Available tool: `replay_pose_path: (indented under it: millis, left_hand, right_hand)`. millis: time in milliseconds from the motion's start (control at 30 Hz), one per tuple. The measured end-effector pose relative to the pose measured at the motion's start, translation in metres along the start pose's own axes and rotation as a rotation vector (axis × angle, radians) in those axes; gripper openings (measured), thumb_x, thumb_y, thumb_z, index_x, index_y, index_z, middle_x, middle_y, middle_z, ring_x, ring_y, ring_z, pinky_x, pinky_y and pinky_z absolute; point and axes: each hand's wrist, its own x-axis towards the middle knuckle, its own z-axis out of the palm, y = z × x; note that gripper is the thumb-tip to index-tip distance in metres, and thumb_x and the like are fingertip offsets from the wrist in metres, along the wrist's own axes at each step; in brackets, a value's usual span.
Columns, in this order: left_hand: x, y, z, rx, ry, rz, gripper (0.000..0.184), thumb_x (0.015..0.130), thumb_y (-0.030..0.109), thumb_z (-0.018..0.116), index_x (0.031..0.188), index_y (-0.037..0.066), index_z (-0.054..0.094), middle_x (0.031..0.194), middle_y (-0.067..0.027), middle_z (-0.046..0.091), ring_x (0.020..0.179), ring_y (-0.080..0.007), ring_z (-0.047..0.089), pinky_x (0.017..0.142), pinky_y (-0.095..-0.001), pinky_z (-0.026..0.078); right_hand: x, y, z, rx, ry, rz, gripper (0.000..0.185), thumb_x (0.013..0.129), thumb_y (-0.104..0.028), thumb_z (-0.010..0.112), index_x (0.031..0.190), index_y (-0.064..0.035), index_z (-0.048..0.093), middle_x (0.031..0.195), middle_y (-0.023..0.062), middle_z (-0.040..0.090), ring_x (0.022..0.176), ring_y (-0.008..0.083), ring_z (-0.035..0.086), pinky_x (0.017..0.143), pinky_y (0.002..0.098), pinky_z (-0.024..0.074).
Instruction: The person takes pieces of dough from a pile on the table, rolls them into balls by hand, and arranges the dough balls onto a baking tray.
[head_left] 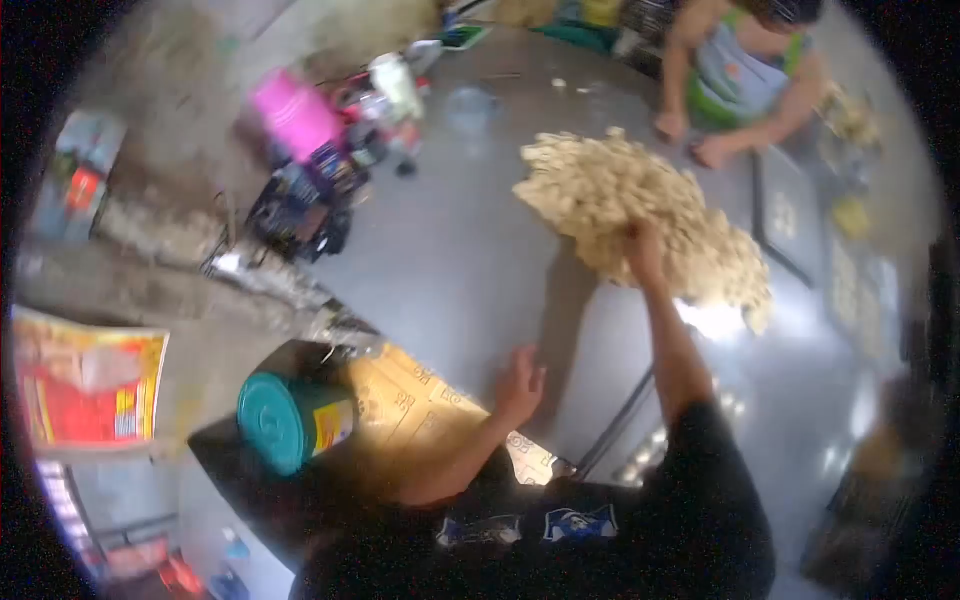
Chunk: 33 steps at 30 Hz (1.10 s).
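Reaching into blurred pale pile (620, 185), right hand (645, 248) grip unclear, left hand (519, 388) unclenched

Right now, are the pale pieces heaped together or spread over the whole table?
Mostly heaped: the pale pieces form one long mound, with bare table beside it.

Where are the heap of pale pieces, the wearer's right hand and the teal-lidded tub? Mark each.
Heap of pale pieces (640, 188): head view, middle of its upper surface.
Right hand (644, 246): head view, middle of the hand.
Teal-lidded tub (276, 424): head view, on its lid.
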Motion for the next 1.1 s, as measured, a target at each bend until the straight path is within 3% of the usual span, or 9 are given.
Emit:
replay_pose_path:
  millis: [133,333,433,633,767,867,967,1033,1100]
  left_hand:
    - [0.023,0.004,-0.073,0.103,-0.004,-0.130,0.034,0.078,0.004,0.050,0.112,0.003,0.052,0.103,-0.0185,0.057,0.088,-0.0318,0.055,0.075,-0.0444,0.043]
    - [0.069,-0.048,-0.015,0.788,0.016,0.496,0.033,0.084,0.014,0.050,0.115,0.000,0.049,0.106,-0.0226,0.052,0.101,-0.0397,0.049,0.090,-0.0479,0.038]
    - [0.125,-0.058,-0.024,0.540,-0.242,0.046,0.030,0.087,0.017,0.046,0.112,0.001,0.050,0.108,-0.0219,0.053,0.102,-0.0391,0.050,0.090,-0.0470,0.040]
    - [0.036,-0.076,-0.037,0.833,0.246,0.388,0.018,0.088,0.016,0.045,0.098,0.003,0.052,0.109,-0.0176,0.056,0.092,-0.0287,0.056,0.076,-0.0418,0.046]
    - [0.100,-0.059,-0.006,0.831,-0.061,0.591,0.017,0.088,0.017,0.046,0.095,0.004,0.054,0.104,-0.0169,0.058,0.087,-0.0292,0.058,0.073,-0.0432,0.047]
    - [0.151,-0.064,-0.029,0.421,-0.167,0.138,0.016,0.085,0.017,0.048,0.089,0.003,0.055,0.093,-0.0174,0.061,0.082,-0.0359,0.057,0.072,-0.0490,0.046]
    - [0.082,-0.090,-0.061,0.652,0.109,0.392,0.017,0.086,0.015,0.047,0.091,0.003,0.057,0.094,-0.0174,0.061,0.083,-0.0365,0.058,0.074,-0.0493,0.046]
    - [0.029,-0.051,-0.042,-0.273,0.163,0.071,0.020,0.086,0.013,0.046,0.097,0.003,0.058,0.095,-0.0172,0.061,0.083,-0.0375,0.057,0.077,-0.0487,0.046]
    - [0.044,-0.107,0.008,0.133,0.110,0.265,0.021,0.085,0.014,0.047,0.099,0.003,0.058,0.097,-0.0172,0.061,0.082,-0.0374,0.057,0.078,-0.0479,0.046]
  right_hand:
    - [-0.132,-0.027,-0.032,0.138,0.096,0.070,0.021,0.087,-0.015,0.057,0.079,0.0020,0.048,0.074,0.0163,0.047,0.066,0.0316,0.044,0.062,0.0411,0.0383]
    - [-0.217,0.024,0.039,-0.486,-0.177,-0.188,0.024,0.084,-0.018,0.050,0.100,-0.0027,0.057,0.094,0.0162,0.053,0.094,0.0359,0.046,0.084,0.0493,0.0355]
    - [-0.168,-0.011,0.019,-0.476,-0.106,-0.128,0.025,0.084,-0.017,0.048,0.104,-0.0035,0.055,0.100,0.0168,0.052,0.098,0.0353,0.045,0.087,0.0488,0.0344]
    - [-0.240,-0.010,0.032,-0.484,-0.164,-0.231,0.032,0.083,-0.017,0.047,0.112,-0.0031,0.051,0.108,0.0189,0.050,0.101,0.0346,0.045,0.090,0.0475,0.0339]
    - [-0.187,-0.010,0.072,-0.362,-0.241,-0.525,0.034,0.080,-0.017,0.048,0.111,-0.0016,0.051,0.106,0.0180,0.050,0.101,0.0353,0.045,0.090,0.0461,0.0345]
    - [-0.161,-0.040,0.023,-0.326,-0.378,-0.136,0.025,0.081,-0.013,0.048,0.102,-0.0014,0.053,0.103,0.0228,0.051,0.102,0.0426,0.044,0.092,0.0509,0.0342]
    - [-0.225,-0.013,0.012,-0.321,-0.150,-0.105,0.024,0.080,-0.013,0.048,0.101,-0.0007,0.052,0.101,0.0222,0.051,0.102,0.0419,0.045,0.092,0.0493,0.0349]
    - [-0.272,-0.007,0.034,-0.415,-0.119,-0.072,0.024,0.079,-0.012,0.048,0.100,-0.0005,0.052,0.100,0.0212,0.052,0.101,0.0399,0.046,0.092,0.0479,0.0352]
    - [-0.255,-0.032,0.051,-0.345,-0.244,-0.163,0.030,0.078,-0.011,0.049,0.105,0.0002,0.050,0.103,0.0205,0.051,0.100,0.0380,0.046,0.090,0.0478,0.0355]
